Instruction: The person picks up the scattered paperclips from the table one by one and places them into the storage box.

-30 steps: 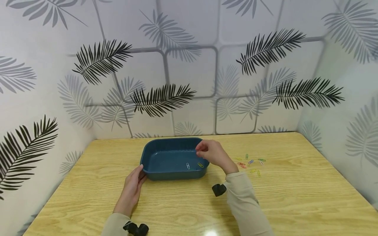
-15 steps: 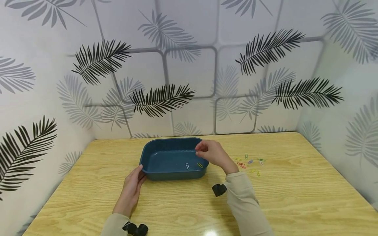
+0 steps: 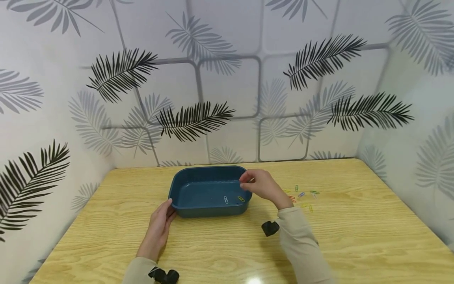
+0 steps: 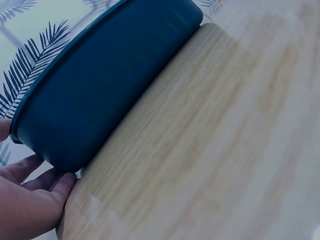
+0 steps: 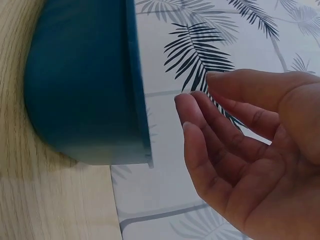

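A dark blue rectangular tray (image 3: 202, 212) stands on the table, with a white paper clip (image 3: 226, 200) and a yellow paper clip (image 3: 241, 198) lying inside near its front right. My left hand (image 3: 160, 225) holds the tray's front left corner. In the left wrist view its thumb (image 4: 4, 129) is at the rim and the fingers (image 4: 22, 169) lie against the outer wall low down. Over the tray's right rim is my right hand (image 3: 261, 185). Its fingers (image 5: 197, 150) are loosely bent and apart from the thumb, and nothing shows between them.
Several coloured paper clips (image 3: 301, 194) lie scattered on the wooden table (image 3: 220, 248) to the right of the tray, some partly behind the right forearm. A leaf-patterned wall (image 3: 227, 86) rises along the table's back edge.
My right hand has shifted slightly to the right, away from the tray's inside. The left hand, the tray and the two clips in it have stayed put.
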Tool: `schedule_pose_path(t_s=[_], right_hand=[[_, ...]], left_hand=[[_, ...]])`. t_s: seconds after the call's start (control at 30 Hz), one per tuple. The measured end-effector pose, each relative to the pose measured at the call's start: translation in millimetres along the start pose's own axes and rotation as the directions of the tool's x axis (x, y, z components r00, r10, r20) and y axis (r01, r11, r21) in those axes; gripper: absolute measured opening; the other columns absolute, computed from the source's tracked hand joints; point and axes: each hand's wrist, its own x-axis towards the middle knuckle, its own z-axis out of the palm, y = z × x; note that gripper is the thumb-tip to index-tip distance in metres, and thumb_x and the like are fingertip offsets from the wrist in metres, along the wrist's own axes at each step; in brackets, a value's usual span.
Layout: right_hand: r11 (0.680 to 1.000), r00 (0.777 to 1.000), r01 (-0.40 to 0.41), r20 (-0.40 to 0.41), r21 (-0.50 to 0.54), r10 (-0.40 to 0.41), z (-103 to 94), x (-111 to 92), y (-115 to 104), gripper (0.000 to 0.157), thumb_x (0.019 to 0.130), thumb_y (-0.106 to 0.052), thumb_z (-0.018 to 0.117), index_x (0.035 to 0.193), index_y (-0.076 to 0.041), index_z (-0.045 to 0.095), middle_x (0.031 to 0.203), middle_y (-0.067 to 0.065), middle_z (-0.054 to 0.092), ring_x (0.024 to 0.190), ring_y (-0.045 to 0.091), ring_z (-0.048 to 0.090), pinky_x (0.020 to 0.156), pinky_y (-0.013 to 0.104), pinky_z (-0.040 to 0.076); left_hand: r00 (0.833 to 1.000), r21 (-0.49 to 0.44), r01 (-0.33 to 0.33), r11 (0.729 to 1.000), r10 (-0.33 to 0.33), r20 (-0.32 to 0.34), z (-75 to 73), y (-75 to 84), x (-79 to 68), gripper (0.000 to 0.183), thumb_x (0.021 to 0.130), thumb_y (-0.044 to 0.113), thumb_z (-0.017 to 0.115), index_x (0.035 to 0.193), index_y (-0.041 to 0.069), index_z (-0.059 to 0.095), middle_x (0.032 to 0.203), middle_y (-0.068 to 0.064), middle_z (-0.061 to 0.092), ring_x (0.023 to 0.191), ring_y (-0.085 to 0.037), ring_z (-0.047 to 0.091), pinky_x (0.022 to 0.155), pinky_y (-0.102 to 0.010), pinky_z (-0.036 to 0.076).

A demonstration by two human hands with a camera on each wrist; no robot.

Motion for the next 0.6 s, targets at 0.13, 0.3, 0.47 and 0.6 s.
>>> schedule_pose_path(t_s=[0.13,0.3,0.47,0.6], right_hand=[[0.998,1.0,0.006,0.013,0.057,-0.007,-10.5,-6.7,4.3,0.012,0.091,-0.007,0.066,0.1,-0.001,0.068,0.095,0.007,0.066,0.082,0.02,0.064,0.071,0.033,0.054],[0.999,0.999,0.03,0.031,0.017,-0.031,-24.3,-17.4,7.7,0.013,0.091,-0.007,0.067,0.101,0.0,0.068,0.094,0.006,0.066,0.079,0.018,0.063,0.069,0.032,0.053],[0.999,0.999,0.026,0.042,-0.025,-0.025,-37.2,-27.9,18.6,0.013,0.091,-0.007,0.066,0.101,0.0,0.067,0.09,0.005,0.066,0.079,0.018,0.063,0.067,0.031,0.052],[0.998,0.999,0.004,0.052,-0.068,0.0,-46.9,-39.1,31.1,0.011,0.09,-0.006,0.067,0.1,-0.001,0.066,0.088,0.004,0.065,0.077,0.019,0.062,0.064,0.031,0.052]], left_hand=[[1.0,0.001,-0.002,1.0,0.002,0.0,0.2,0.6,-0.2,0.058,0.106,0.028,0.04,0.148,-0.009,0.025,0.149,-0.024,0.028,0.134,-0.029,0.03,0.112,-0.038,0.027],[1.0,-0.007,-0.008,1.0,0.008,-0.004,1.0,0.4,0.4,0.058,0.105,0.029,0.041,0.147,-0.009,0.026,0.148,-0.024,0.029,0.132,-0.027,0.032,0.111,-0.036,0.028],[1.0,-0.01,-0.007,1.0,0.007,-0.008,0.7,0.0,0.6,0.058,0.105,0.029,0.041,0.147,-0.009,0.027,0.147,-0.023,0.03,0.131,-0.026,0.033,0.11,-0.035,0.03],[1.0,-0.012,0.001,1.0,-0.001,-0.009,-0.1,-0.7,0.4,0.057,0.106,0.027,0.04,0.147,-0.009,0.026,0.148,-0.023,0.03,0.132,-0.026,0.033,0.111,-0.035,0.029]])
